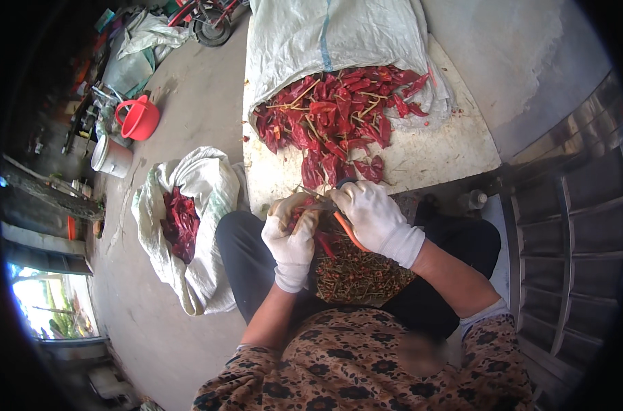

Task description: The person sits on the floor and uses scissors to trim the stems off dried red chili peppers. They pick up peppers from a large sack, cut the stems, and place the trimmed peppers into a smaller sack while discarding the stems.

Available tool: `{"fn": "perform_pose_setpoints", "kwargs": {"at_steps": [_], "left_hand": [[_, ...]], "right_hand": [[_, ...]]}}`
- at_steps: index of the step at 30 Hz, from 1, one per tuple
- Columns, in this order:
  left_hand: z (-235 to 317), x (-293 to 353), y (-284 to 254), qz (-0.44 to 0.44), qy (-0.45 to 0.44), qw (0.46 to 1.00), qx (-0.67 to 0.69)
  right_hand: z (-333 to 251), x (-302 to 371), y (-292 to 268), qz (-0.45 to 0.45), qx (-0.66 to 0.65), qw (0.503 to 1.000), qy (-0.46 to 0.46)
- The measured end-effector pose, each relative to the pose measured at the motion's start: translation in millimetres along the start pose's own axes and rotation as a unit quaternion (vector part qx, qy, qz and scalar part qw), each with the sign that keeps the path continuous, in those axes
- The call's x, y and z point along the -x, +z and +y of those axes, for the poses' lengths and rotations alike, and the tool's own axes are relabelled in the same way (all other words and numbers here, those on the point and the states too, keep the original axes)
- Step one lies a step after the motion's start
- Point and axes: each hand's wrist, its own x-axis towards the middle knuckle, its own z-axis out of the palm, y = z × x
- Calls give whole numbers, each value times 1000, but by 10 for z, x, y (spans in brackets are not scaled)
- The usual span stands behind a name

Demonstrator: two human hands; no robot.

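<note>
The gloved left hand (pixel 291 236) is curled around a bunch of dried red chillies (pixel 303 218) above the lap, while the gloved right hand (pixel 374 214) grips orange-handled scissors (pixel 346 229) whose blades touch them. Ahead, a chilli heap (pixel 339 116) spills from a white sack (pixel 325 34) onto the tabletop (pixel 448 151), and cut stems (pixel 356 274) lie between the knees.

Both gloved hands, left hand (pixel 292 236) and right hand (pixel 374 216), curled closed, close together.

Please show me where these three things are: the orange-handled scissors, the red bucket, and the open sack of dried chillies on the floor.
orange-handled scissors (pixel 344 230), head view, on the orange handle loop.
red bucket (pixel 142 122), head view, on its outer wall.
open sack (pixel 209 183), head view, on its white folded rim.
</note>
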Motion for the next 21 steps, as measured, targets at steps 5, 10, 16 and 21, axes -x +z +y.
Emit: {"fn": "perform_pose_setpoints", "kwargs": {"at_steps": [5, 10, 16, 21], "left_hand": [[47, -26, -33, 9, 50, 996, -80], [55, -82, -112, 13, 77, 993, -93], [-27, -386, -795, 73, 115, 963, -232], [-700, -1114, -2674, 225, 164, 660, -698]], "right_hand": [[-79, -11, -15, -19, -46, 999, 18], [-89, -11, -5, -2, -48, 999, 11], [1, -94, -52, 95, -245, 961, 84], [493, -87, -375, 289, -544, 714, 332]]}}
